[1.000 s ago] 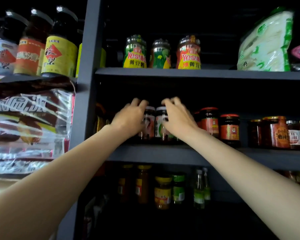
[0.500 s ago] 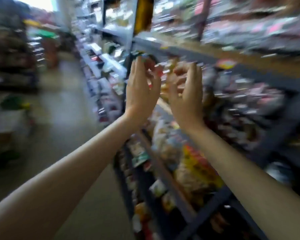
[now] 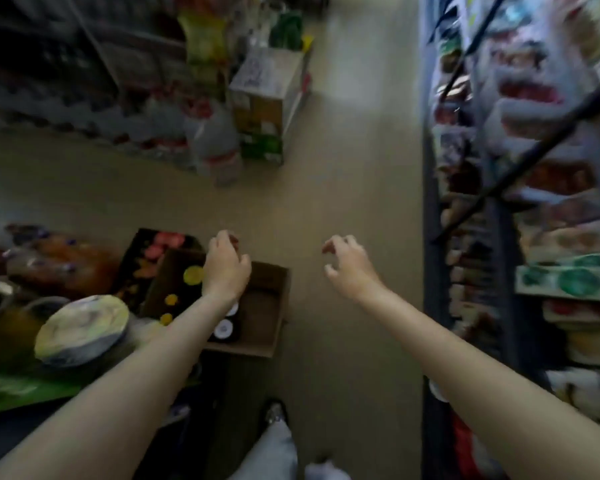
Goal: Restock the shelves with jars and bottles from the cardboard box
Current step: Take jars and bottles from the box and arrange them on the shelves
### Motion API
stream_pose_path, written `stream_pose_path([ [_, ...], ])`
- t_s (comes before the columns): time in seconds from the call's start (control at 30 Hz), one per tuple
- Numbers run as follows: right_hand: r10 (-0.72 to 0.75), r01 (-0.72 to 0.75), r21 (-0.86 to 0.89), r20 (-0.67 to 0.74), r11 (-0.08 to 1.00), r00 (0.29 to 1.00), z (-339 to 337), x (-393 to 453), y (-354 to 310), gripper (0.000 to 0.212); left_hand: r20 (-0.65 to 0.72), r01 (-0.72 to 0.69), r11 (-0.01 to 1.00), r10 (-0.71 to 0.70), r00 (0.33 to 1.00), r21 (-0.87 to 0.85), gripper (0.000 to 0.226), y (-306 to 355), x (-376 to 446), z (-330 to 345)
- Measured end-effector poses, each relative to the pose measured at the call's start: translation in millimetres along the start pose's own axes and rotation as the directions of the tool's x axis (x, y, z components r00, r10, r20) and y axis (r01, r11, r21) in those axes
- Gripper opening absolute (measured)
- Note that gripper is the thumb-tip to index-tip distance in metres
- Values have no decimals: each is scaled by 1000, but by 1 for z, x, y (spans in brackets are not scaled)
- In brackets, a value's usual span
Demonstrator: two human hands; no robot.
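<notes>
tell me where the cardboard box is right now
In the head view the cardboard box sits low and left of centre, beneath the left hand, with the shelves along the right.

Bare floor [image 3: 343, 188] open ahead of my hands, shelves [image 3: 551, 237] walling my right, open box [image 3: 267, 317] under my left hand [image 3: 226, 268], its right half free, jars [image 3: 224, 329] at its left, stacked cartons [image 3: 271, 98] narrowing the aisle beyond
</notes>
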State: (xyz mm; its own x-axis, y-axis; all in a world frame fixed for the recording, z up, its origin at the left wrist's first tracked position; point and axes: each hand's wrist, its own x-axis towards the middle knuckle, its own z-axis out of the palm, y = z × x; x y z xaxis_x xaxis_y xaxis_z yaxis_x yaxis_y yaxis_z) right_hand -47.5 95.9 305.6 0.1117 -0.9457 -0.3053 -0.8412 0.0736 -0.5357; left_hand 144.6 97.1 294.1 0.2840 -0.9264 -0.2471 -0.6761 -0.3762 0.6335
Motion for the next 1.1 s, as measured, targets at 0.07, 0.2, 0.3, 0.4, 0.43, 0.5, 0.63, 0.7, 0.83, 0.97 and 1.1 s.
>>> stream_pose_path([
  [0.07, -3, 3, 4, 100, 1000, 995, 42, 29, 11, 29, 26, 79, 997, -80, 996, 22, 23, -40, 15, 21],
  [0.2, -13, 18, -20, 263, 1000, 965, 135, 88, 40, 31, 62, 192, 974, -201, 978, 119, 23, -117, 47, 75],
  [0.3, -86, 119, -64, 383, 991, 920, 208, 133, 57, 33, 63, 335, 928, -348, 935, 162, 21, -169, 73, 118],
  [0.4, -191, 283, -126, 483, 951, 854, 275, 172, 70, 45, 89, 406, 884, -435, 896, 233, 24, -220, 95, 161],
  [0.43, -224, 341, -148, 510, 928, 831, 295, 183, 73, 49, 92, 394, 883, -428, 899, 256, 25, -236, 102, 174],
  [0.5, -279, 441, -180, 556, 879, 783, 336, 200, 79, 55, 98, 371, 885, -411, 906, 281, 29, -265, 113, 196],
  [0.63, -348, 574, -180, 641, 799, 684, 414, 227, 84, 64, 81, 409, 877, -440, 894, 252, 32, -313, 128, 225],
  [0.7, -365, 601, -158, 666, 783, 651, 441, 236, 84, 65, 89, 396, 886, -426, 900, 241, 32, -328, 127, 235],
  [0.83, -419, 539, -72, 546, 839, 725, 482, 244, 85, 51, 87, 351, 913, -375, 923, 208, 35, -352, 122, 253],
  [0.97, -413, 472, 13, 508, 881, 756, 455, 259, 90, 40, 97, 374, 927, -374, 922, 19, 50, -341, 117, 249],
  [1.1, -314, 326, 97, 616, 940, 723, 381, 282, 82, 36, 228, 378, 918, -345, 911, -121, 65, -313, 127, 230],
])
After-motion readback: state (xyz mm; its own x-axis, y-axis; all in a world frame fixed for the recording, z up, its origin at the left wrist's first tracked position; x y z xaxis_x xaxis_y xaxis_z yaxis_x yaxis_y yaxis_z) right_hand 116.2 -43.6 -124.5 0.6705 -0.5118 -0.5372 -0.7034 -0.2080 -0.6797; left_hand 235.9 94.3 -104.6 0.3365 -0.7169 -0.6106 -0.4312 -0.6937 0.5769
